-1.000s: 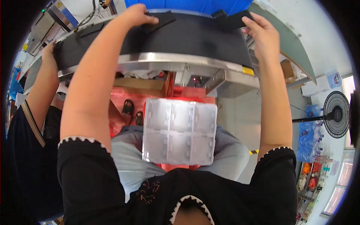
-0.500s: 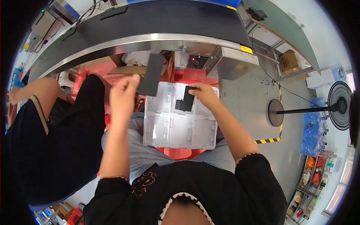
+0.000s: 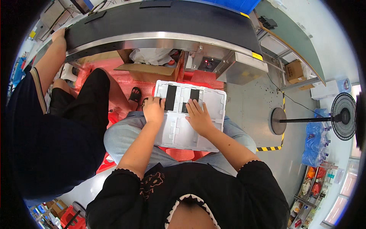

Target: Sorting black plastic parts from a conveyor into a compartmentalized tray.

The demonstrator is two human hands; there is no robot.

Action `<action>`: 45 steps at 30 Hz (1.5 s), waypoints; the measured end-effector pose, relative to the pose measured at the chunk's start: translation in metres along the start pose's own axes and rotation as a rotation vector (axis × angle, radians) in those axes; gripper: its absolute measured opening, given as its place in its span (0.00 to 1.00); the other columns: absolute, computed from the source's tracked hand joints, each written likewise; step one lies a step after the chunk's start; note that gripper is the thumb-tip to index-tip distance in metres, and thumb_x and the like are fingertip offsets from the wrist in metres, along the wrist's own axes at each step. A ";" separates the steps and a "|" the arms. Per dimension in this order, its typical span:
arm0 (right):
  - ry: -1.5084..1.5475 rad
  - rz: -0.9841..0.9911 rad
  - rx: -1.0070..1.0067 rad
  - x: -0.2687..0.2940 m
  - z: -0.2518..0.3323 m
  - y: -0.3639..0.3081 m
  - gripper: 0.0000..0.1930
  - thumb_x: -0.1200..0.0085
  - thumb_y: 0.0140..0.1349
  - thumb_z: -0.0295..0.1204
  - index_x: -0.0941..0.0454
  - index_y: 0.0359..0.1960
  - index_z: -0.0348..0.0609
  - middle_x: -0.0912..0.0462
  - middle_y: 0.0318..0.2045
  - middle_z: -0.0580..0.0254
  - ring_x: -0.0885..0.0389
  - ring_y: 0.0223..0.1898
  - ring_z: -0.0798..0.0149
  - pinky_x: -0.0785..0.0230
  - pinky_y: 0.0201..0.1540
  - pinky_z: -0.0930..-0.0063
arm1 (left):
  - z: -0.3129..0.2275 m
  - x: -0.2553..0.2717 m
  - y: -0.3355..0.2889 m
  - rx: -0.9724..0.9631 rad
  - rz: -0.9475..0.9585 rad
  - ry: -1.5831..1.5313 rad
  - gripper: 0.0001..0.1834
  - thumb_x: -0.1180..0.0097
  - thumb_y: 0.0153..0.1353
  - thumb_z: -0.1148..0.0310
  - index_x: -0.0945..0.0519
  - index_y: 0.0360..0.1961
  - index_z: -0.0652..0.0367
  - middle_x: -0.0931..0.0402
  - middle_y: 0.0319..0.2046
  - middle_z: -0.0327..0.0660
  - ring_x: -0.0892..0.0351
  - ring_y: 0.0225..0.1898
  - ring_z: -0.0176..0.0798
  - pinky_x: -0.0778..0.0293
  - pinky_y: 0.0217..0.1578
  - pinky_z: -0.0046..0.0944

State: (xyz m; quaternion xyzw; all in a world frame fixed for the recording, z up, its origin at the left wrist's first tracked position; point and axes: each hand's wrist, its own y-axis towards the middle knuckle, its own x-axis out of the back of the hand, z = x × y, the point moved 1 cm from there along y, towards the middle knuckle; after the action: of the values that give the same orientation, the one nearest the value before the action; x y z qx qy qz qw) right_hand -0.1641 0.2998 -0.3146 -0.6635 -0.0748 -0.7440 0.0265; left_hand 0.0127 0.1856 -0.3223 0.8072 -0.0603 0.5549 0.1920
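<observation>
A white plastic tray with several compartments rests on my lap. In its far left compartment lies a flat black rectangular panel. My left hand is at the tray's left side, fingers bent and closed at the panel's left edge; its exact grip is partly hidden. A second black piece, with a notched outline, sits in the far middle compartment. Over its near part lies my right hand, fingers spread and palm down.
Ahead runs a black conveyor belt with a metal edge and flat black pieces on it. A control box and an open carton stand below. To my left sits a co-worker, one hand at the belt. A fan stands right.
My left hand has lowered the black panel from the air into the far left compartment. My right hand has gone from gripping the notched piece to lying flat on it. The co-worker's arm has reached the belt.
</observation>
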 end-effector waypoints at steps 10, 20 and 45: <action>0.560 0.004 0.173 0.098 0.014 0.036 0.26 0.44 0.56 0.32 0.33 0.57 0.44 0.33 0.58 0.51 0.33 0.58 0.50 0.40 0.58 0.55 | 0.004 0.005 -0.004 0.120 -0.086 0.008 0.36 0.39 0.50 0.49 0.36 0.55 0.59 0.33 0.45 0.52 0.31 0.44 0.56 0.33 0.44 0.50; 0.295 -0.557 -0.410 0.244 -0.097 0.231 0.23 0.48 0.57 0.44 0.22 0.40 0.31 0.20 0.40 0.43 0.20 0.41 0.49 0.30 0.46 0.63 | -0.035 0.136 0.079 -0.187 -0.338 -0.708 0.14 0.46 0.58 0.73 0.27 0.45 0.65 0.29 0.44 0.51 0.29 0.45 0.52 0.33 0.48 0.44; 0.131 -0.460 -1.117 0.267 -0.168 0.256 0.38 0.27 0.37 0.43 0.27 0.48 0.32 0.37 0.58 0.42 0.31 0.55 0.45 0.33 0.54 0.61 | -0.043 0.171 0.360 -0.286 -0.010 0.441 0.41 0.43 0.44 0.32 0.23 0.47 0.58 0.27 0.47 0.50 0.28 0.52 0.52 0.28 0.48 0.49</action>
State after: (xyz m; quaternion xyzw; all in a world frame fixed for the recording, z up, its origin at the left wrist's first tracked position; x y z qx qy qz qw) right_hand -0.3257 0.0386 -0.0486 -0.4967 0.1873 -0.6965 -0.4828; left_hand -0.0722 -0.1095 -0.0641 0.6317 -0.0908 0.7023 0.3154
